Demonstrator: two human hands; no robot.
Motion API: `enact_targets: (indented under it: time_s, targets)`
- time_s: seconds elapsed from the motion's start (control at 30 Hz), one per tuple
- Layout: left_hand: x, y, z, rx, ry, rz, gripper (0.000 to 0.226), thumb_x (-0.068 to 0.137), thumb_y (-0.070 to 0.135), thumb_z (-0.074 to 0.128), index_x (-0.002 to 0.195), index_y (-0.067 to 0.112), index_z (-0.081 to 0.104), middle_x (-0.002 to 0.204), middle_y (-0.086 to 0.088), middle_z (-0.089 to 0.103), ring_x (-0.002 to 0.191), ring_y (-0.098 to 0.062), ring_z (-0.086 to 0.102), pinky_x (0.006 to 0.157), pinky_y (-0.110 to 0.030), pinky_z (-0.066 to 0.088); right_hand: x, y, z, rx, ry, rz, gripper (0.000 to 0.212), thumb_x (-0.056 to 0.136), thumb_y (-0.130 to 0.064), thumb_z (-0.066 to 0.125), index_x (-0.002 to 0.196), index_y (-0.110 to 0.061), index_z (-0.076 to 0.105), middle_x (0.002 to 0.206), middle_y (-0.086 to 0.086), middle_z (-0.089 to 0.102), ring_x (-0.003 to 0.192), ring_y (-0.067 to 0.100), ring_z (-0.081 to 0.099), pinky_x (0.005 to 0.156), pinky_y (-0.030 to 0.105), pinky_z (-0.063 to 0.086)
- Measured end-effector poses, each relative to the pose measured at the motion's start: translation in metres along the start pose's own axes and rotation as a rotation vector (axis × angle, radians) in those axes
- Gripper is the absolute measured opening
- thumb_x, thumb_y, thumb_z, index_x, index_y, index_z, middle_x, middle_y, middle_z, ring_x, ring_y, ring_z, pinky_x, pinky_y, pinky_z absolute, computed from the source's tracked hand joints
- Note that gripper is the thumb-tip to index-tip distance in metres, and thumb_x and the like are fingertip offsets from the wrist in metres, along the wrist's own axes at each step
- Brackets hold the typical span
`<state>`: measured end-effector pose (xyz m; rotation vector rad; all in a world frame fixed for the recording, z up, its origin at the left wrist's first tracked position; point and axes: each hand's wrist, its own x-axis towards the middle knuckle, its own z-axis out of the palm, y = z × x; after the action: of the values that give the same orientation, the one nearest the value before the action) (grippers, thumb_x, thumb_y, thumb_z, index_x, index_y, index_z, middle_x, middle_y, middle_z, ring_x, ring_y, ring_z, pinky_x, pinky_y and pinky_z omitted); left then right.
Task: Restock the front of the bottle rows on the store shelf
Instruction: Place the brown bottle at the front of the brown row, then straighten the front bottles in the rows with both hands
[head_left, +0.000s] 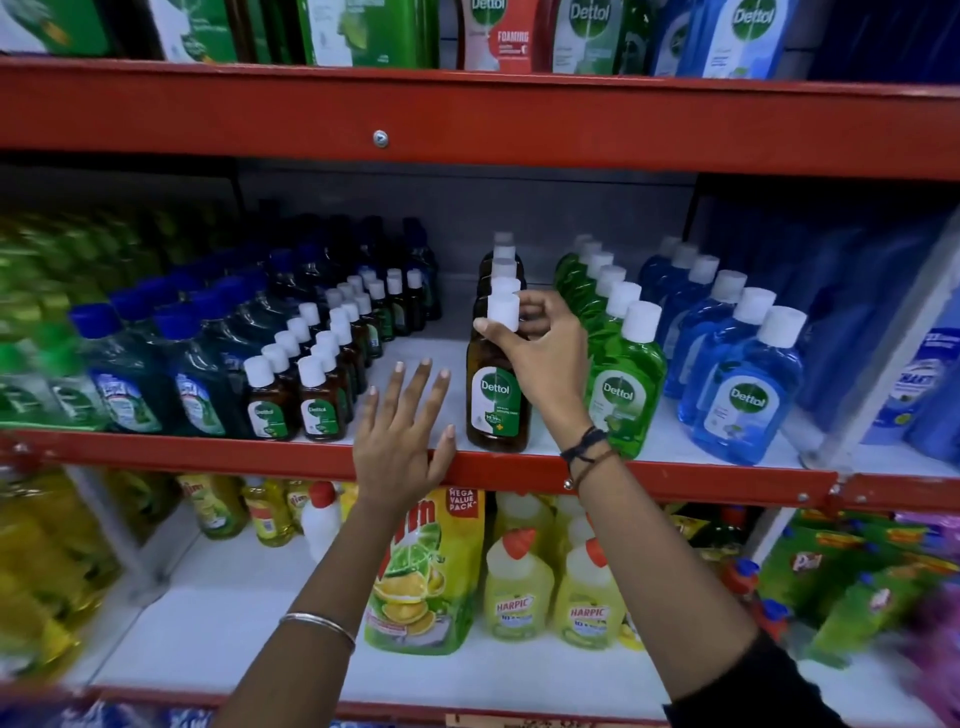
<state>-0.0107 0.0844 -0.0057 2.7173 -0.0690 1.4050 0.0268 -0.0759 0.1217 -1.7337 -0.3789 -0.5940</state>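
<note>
A brown Dettol bottle (497, 400) with a white cap stands upright at the front edge of the middle shelf (675, 480), heading a row of like bottles. My right hand (545, 358) grips it by the neck and cap. My left hand (402, 431) is spread flat, fingers apart, over the bare white shelf floor just left of that bottle, palm over the red edge, holding nothing. Two rows of small brown Dettol bottles (317, 402) run back on the left. Rows of green bottles (626, 387) and blue bottles (743, 395) stand to the right.
Dark blue-capped bottles (130, 384) fill the shelf's left part. The red upper shelf beam (467, 122) hangs above. Below are a yellow-green refill pouch (415, 571), Harpic bottles (517, 592) and other yellow bottles. A grey upright (872, 364) bounds the right side.
</note>
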Motion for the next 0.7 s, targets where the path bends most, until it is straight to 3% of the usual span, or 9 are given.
enact_targets:
  time_s: [0.23,0.3,0.4,0.47,0.53,0.6,0.7]
  targets:
    - [0.005,0.015,-0.011,-0.194,-0.036,-0.113,0.057,0.100,0.044,0.033,0.150,0.020,0.037,0.154,-0.004,0.044,0.140,-0.024,0.044,0.100,-0.043,0.047,-0.014,0.018,-0.010,0.120,-0.100,0.016,0.037,0.087,-0.037,0.065,0.117,-0.016,0.062,0.113,-0.001,0.069,0.103,0.010,0.064,0.092,0.030,0.053]
    - [0.008,0.026,-0.020,-0.428,-0.022,-0.236,0.058,0.100,0.049,0.031,0.153,0.025,0.031,0.156,0.001,0.040,0.137,-0.020,0.047,0.097,-0.041,0.049,-0.031,0.023,-0.015,0.166,-0.099,0.072,0.041,0.092,-0.041,0.054,0.127,-0.018,0.055,0.128,-0.002,0.061,0.115,0.007,0.056,0.100,0.026,0.045]
    - [0.013,0.052,-0.032,-0.893,-0.087,-0.455,0.064,0.097,0.060,0.030,0.155,0.034,0.022,0.161,0.013,0.027,0.145,-0.005,0.032,0.117,-0.042,0.036,-0.060,0.033,-0.021,0.246,-0.132,0.220,0.048,0.095,-0.049,0.039,0.136,-0.025,0.045,0.138,-0.009,0.046,0.125,0.001,0.042,0.106,0.023,0.032]
    - [0.017,0.067,-0.035,-1.063,-0.121,-0.568,0.068,0.092,0.071,0.027,0.152,0.041,0.020,0.162,0.014,0.023,0.148,-0.004,0.025,0.122,-0.047,0.027,-0.070,0.038,-0.021,0.312,-0.157,0.293,0.050,0.090,-0.058,0.032,0.133,-0.034,0.045,0.136,-0.012,0.044,0.124,-0.001,0.042,0.109,0.026,0.031]
    - [0.021,0.078,-0.036,-1.139,-0.156,-0.638,0.074,0.079,0.090,0.023,0.144,0.055,0.020,0.162,0.011,0.025,0.149,-0.009,0.026,0.122,-0.051,0.027,-0.071,0.039,-0.020,0.366,-0.179,0.331,0.067,0.083,-0.066,0.030,0.137,-0.028,0.043,0.140,-0.009,0.046,0.128,0.005,0.043,0.113,0.031,0.033]
    - [0.024,0.084,-0.036,-1.176,-0.175,-0.679,0.077,0.070,0.098,0.021,0.136,0.060,0.027,0.159,0.008,0.033,0.146,-0.012,0.032,0.121,-0.051,0.029,-0.068,0.038,-0.021,0.415,-0.196,0.341,0.069,0.080,-0.068,0.029,0.134,-0.030,0.046,0.138,-0.006,0.050,0.126,0.006,0.048,0.109,0.029,0.037]
    - [0.027,0.086,-0.039,-1.212,-0.165,-0.715,0.076,0.065,0.101,0.021,0.129,0.062,0.037,0.154,0.007,0.043,0.142,-0.012,0.039,0.118,-0.049,0.034,-0.065,0.036,-0.021,0.445,-0.224,0.331,0.054,0.078,-0.070,0.028,0.119,-0.043,0.050,0.128,-0.010,0.054,0.116,0.001,0.052,0.099,0.022,0.040]
